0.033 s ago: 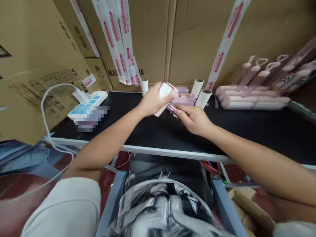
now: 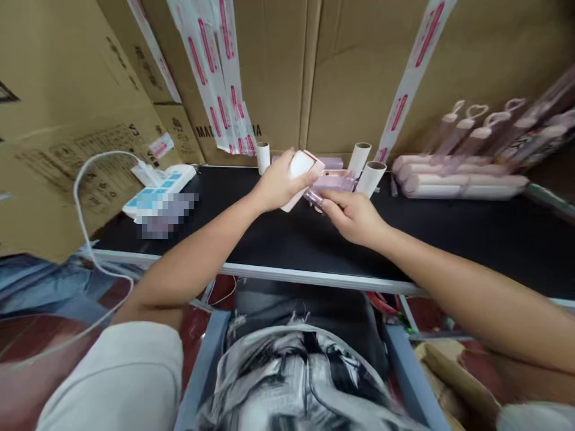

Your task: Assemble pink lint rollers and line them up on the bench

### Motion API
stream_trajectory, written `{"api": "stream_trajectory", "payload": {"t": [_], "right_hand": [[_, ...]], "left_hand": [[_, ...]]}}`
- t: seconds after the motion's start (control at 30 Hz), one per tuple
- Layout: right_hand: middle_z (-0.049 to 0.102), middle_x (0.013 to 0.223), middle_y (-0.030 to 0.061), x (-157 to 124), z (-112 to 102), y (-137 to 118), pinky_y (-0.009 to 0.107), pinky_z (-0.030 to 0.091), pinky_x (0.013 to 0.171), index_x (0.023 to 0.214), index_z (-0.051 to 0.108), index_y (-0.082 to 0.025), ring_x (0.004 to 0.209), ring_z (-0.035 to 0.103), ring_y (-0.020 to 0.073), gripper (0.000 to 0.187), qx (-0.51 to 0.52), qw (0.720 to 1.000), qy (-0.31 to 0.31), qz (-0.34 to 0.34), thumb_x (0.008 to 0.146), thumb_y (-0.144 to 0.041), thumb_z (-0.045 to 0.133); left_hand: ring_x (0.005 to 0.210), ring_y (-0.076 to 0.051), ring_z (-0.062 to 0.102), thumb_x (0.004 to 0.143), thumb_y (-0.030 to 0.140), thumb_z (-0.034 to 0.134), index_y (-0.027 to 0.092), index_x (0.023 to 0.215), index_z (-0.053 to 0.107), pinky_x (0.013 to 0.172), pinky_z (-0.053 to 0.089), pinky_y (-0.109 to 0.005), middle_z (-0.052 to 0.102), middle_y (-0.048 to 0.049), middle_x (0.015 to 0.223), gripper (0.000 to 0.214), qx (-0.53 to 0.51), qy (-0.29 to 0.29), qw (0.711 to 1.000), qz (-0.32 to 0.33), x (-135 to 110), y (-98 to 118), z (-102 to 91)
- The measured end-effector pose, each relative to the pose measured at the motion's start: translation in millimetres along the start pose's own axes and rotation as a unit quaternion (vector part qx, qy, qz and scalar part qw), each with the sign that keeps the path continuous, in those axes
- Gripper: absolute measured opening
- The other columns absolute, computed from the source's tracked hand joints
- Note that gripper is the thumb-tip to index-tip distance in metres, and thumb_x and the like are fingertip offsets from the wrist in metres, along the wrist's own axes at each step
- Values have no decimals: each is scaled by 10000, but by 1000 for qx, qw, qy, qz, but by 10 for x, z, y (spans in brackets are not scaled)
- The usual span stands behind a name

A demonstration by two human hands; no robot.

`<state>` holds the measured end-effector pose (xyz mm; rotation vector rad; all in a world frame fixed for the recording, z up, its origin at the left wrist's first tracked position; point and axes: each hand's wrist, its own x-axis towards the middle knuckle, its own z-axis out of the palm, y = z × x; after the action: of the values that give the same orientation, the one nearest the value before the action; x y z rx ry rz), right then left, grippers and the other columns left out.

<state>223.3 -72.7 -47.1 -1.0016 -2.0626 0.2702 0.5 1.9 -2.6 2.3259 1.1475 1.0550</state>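
Note:
My left hand [image 2: 276, 182] is closed round a white roll in a pink case [image 2: 302, 167], held above the far part of the black table [image 2: 278, 239]. My right hand [image 2: 353, 215] pinches a pink plastic piece in clear wrap [image 2: 333, 181], which touches the case's right side. Both hands meet at the middle of the table, close to the cardboard wall.
Three upright white rolls [image 2: 371, 177] stand behind the hands. Long pink-white rolls [image 2: 462, 185] and pink-handled rollers [image 2: 476, 129] lie at the right. A white power strip [image 2: 162, 188] with a cable sits at the left. Cardboard boxes [image 2: 287, 66] close off the back.

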Motion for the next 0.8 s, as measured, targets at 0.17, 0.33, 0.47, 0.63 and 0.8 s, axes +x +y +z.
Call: {"api": "stream_trajectory", "payload": {"t": [0.17,0.33,0.47,0.63,0.8], "right_hand": [[768,819,57,23,4,75,329,458,694,1091,815,-155,713,662,211,387,19,999,-17,26,1104,-396,513],[811,928,73,69,-13,107,349,499,743,1218,820,-169,845,713,247,400,55,998,-9,37,1111,-447,554],[807,902,63,95,-39,72,367,522,794,1252,822,-180,831,723,246,409,63,998,7,20,1115,-471,568],[805,903,61,89,-105,85,352,541,752,1213,848,-179,782,724,231,431,77,996,25,29,1072,-530,643],[800,940,55,94,-143,169,331,523,612,1283,842,-204,679,676,201,467,124,984,116,47,1039,-572,688]], "left_hand": [[1231,-333,710,894,850,690,126,1309,655,1052,552,-409,761,-203,1320,834,-33,-7,999,2,45,-94,55],[947,-239,698,866,840,740,160,1115,692,814,538,-343,767,-116,1073,726,-73,8,997,6,122,-147,-44],[867,-207,670,833,869,760,174,1040,696,744,508,-318,740,-82,975,728,-103,24,994,9,148,-165,-124],[880,-222,731,979,873,547,204,1113,698,760,557,-332,776,-82,994,699,-183,-14,983,-6,230,-348,-154],[1069,-269,756,1018,564,667,180,1116,749,987,577,-414,820,-106,1121,405,-39,17,999,-1,362,-787,-191]]}}
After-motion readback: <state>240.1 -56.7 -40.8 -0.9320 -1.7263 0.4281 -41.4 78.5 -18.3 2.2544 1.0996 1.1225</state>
